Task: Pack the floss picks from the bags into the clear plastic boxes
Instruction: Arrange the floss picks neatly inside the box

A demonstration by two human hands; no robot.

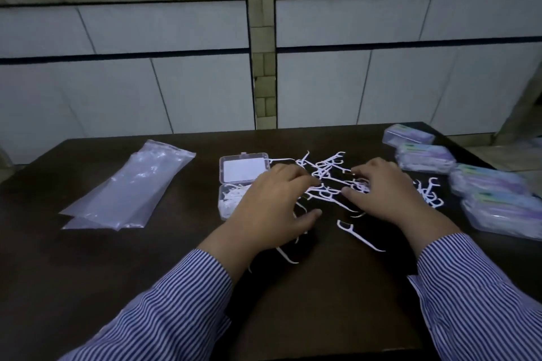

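Observation:
White floss picks (328, 173) lie scattered in a loose pile on the dark table (88, 272). My left hand (275, 202) and my right hand (384, 193) both lie palm down over the pile, fingers spread and touching the picks. A single pick (359, 234) lies apart, nearer to me. The clear plastic box (234, 184) stands open just left of my left hand; its lid is folded back and several picks lie in its lower half. Whether either hand pinches a pick is hidden by the fingers.
Two empty clear plastic bags (129, 187) lie flat on the left of the table. Several closed, filled clear boxes (425, 157) sit in a row along the right edge. A few more picks (429, 192) lie by my right wrist. A tiled wall stands behind.

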